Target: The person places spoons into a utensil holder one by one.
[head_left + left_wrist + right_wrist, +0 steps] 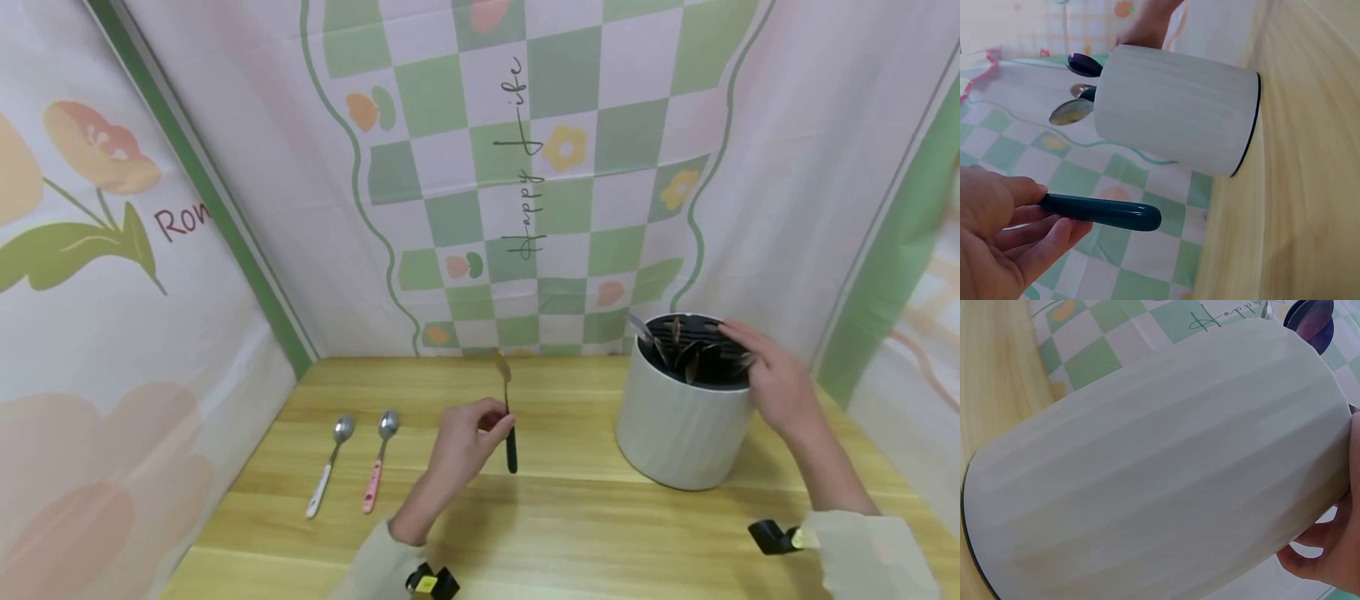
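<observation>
Spoon upright in my left hand, holder off to my right.
My left hand [468,437] pinches the dark-handled spoon [508,417], bowl up, above the table; my right hand [776,379] reaches over the holder [678,425], grip unclear.

Bright, even, soft light, faint shadows on the table [570,517], wide-angle bending at edges, wrist views slightly blurred

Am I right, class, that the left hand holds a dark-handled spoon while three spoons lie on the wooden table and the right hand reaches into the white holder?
Not quite: two spoons lie on the table, not three, as the head view shows. The left hand does hold the dark-handled spoon, and the right hand reaches into the white holder.
</observation>
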The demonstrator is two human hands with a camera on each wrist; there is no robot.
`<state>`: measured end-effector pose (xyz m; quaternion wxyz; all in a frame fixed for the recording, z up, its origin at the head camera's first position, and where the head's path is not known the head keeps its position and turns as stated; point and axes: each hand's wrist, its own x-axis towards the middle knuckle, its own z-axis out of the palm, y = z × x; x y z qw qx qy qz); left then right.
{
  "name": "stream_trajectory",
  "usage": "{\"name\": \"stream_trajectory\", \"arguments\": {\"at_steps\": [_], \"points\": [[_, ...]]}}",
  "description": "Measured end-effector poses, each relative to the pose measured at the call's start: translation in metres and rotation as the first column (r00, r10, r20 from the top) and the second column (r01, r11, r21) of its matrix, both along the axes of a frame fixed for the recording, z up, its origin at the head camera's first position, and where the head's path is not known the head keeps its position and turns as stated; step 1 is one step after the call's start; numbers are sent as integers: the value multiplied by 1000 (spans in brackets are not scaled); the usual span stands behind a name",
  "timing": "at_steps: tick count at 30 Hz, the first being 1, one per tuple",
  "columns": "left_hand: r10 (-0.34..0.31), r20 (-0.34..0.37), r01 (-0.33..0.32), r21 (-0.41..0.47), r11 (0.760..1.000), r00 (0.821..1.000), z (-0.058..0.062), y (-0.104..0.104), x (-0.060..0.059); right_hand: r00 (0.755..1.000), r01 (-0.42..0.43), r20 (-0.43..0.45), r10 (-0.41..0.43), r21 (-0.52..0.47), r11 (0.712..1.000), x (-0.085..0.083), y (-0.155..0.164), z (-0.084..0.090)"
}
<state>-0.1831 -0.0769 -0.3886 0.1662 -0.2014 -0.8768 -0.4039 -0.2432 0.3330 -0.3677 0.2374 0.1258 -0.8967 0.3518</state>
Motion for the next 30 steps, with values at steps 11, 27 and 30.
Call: {"name": "stream_trajectory", "arguments": {"at_steps": [11, 27, 30], "points": [[-58, -21, 59, 44, 997, 998, 13, 25, -4, 1000, 18, 14, -18, 4, 1000, 1, 1, -1], [-109, -111, 112, 19, 994, 988, 40, 63, -10, 1000, 15, 26, -15, 2, 1000, 1, -1, 3], [-126, -120, 131, 35, 991, 985, 46, 69, -13, 1000, 11, 20, -11, 0, 1000, 1, -1, 2]]}}
